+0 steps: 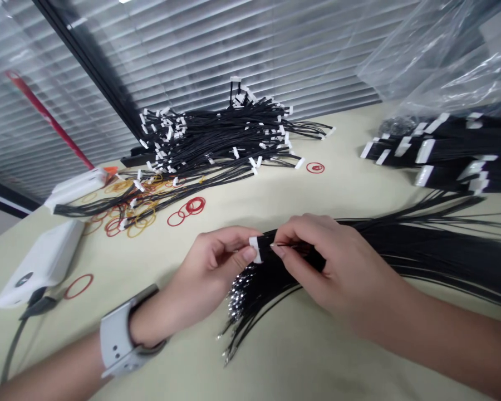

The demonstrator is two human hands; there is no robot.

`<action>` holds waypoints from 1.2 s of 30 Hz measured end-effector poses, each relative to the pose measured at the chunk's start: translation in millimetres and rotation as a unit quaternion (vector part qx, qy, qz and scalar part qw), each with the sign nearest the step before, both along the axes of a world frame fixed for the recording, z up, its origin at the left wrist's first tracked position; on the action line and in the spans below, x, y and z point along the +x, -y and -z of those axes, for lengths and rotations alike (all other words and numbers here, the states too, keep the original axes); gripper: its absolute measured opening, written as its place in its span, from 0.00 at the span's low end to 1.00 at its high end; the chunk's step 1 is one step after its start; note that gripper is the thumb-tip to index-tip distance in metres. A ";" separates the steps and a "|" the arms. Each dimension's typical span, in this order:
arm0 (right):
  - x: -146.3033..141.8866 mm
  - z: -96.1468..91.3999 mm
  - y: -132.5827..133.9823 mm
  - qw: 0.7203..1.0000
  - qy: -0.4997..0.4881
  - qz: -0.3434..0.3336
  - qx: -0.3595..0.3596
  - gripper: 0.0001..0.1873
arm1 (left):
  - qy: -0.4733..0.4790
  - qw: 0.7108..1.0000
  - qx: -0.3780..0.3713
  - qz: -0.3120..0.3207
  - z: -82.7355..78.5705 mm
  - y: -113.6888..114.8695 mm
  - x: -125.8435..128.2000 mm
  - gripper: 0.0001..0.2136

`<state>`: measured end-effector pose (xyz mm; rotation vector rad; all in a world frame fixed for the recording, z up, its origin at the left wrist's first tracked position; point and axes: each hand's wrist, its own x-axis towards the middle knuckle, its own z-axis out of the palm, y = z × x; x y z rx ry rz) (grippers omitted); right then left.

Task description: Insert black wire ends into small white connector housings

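My left hand [211,267] pinches a small white connector [256,249] between thumb and fingers at the table's middle. My right hand [329,262] is closed on thin black wires [281,245] that meet the connector. Both hands hover over a loose bundle of black wires [421,250] with bare metal tips [237,301], which stretches off to the right. A grey band [117,340] wraps my left wrist.
A heap of finished black harnesses with white connectors [225,139] lies at the back. Red and yellow rubber bands [192,206] are scattered left of centre. White devices [45,262] sit at the left, bundled harnesses [442,156] and clear plastic bags [442,50] at the right.
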<state>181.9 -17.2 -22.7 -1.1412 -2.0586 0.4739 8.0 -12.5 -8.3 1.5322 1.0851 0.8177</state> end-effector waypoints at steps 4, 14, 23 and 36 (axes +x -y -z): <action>-0.4 0.1 1.4 1.000 0.004 -0.008 0.015 0.06 | -0.016 1.000 0.008 -0.008 -0.1 3.2 0.1 0.05; 9.3 -5.4 -9.8 0.999 -0.036 -0.031 -0.021 0.08 | 0.017 1.000 -0.011 -0.021 0.9 -6.8 -1.8 0.04; 13.2 -9.7 -8.2 0.992 -0.040 0.037 0.116 0.15 | 0.036 0.998 -0.042 -0.038 6.7 -19.1 -11.2 0.05; 10.5 4.5 -7.5 0.997 0.063 0.007 0.039 0.08 | 0.046 0.996 -0.071 -0.026 6.1 -14.9 -9.3 0.07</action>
